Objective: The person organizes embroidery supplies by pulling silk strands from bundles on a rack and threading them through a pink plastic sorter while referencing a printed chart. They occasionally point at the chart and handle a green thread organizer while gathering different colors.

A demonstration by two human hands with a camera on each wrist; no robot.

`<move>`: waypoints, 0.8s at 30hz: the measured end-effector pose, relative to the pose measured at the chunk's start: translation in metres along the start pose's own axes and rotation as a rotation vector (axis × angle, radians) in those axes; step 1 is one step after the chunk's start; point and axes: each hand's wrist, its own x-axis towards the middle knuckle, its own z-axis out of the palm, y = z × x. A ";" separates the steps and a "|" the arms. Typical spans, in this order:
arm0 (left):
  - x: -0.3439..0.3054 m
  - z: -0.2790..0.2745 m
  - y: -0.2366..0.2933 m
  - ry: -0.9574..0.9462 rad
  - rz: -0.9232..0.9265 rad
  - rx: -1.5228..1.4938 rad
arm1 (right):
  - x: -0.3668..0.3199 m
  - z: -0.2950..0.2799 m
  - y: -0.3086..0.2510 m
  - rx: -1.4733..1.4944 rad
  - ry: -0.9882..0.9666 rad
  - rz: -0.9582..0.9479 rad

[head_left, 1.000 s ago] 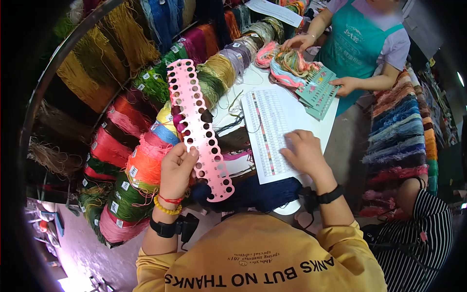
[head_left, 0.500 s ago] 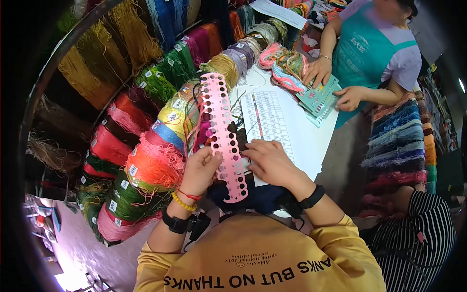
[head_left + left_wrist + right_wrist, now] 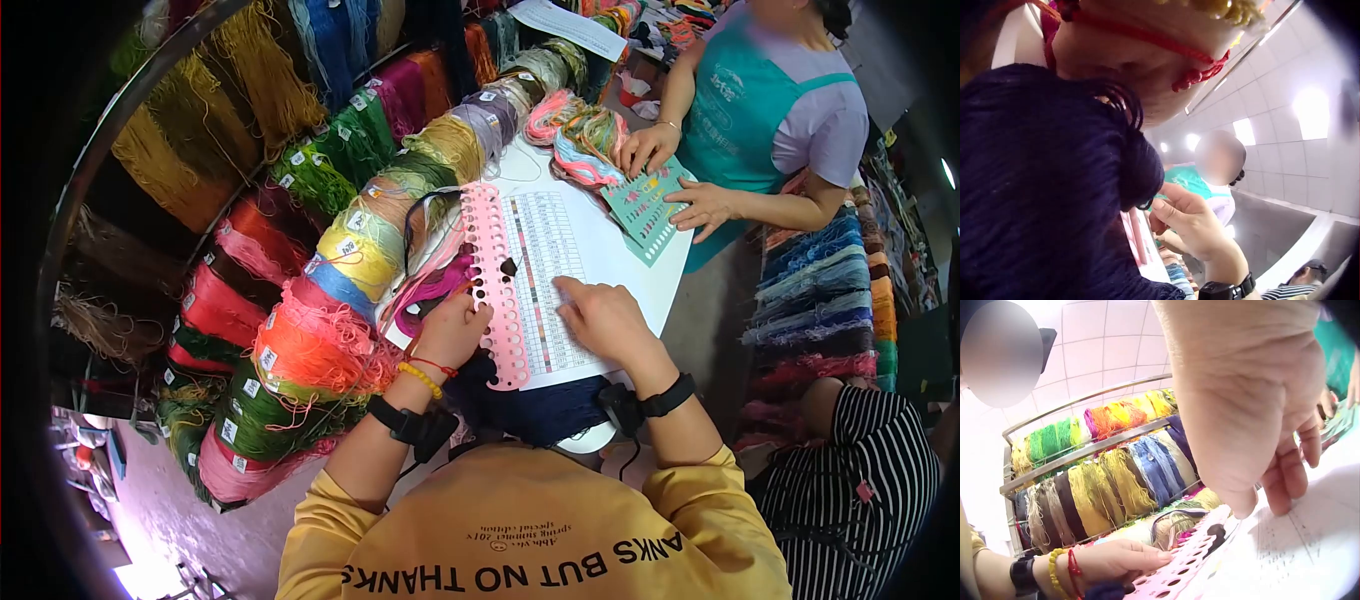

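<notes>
A long pink thread organizer card [image 3: 490,290] with rows of holes lies against the left side of a printed chart [image 3: 565,235]. My left hand [image 3: 453,330] pinches its left edge between thumb and fingers. Magenta thread [image 3: 447,282] hangs from the card's left side, and a dark tuft [image 3: 1215,536] shows at one of its holes. My right hand [image 3: 612,325] rests on the chart just right of the card, index finger extended towards the printed rows. Navy thread [image 3: 1035,187] fills much of the left wrist view and hides the left fingertips there.
Thick rolls of coloured thread [image 3: 350,255] line the table's left side, with racks of hanging skeins [image 3: 225,95] behind. Across the white table, another person in a teal apron [image 3: 735,110] handles a green thread card [image 3: 645,210] beside loose skeins [image 3: 580,135].
My left hand has moved right and lowered the pink card from over the thread rolls onto the chart's left side. My right hand went to the card, then back onto the chart.
</notes>
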 end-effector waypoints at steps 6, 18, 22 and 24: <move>-0.011 -0.016 0.015 0.011 0.051 0.261 | 0.004 0.000 0.004 -0.051 -0.104 0.081; -0.099 -0.169 0.099 -0.182 0.291 0.485 | 0.013 -0.021 0.011 -0.116 -0.217 0.095; -0.104 -0.217 0.099 -0.200 0.393 0.644 | 0.036 -0.058 -0.011 -0.045 -0.117 -0.023; -0.100 -0.233 0.088 -0.216 0.415 0.720 | 0.056 -0.086 -0.040 0.073 -0.019 -0.105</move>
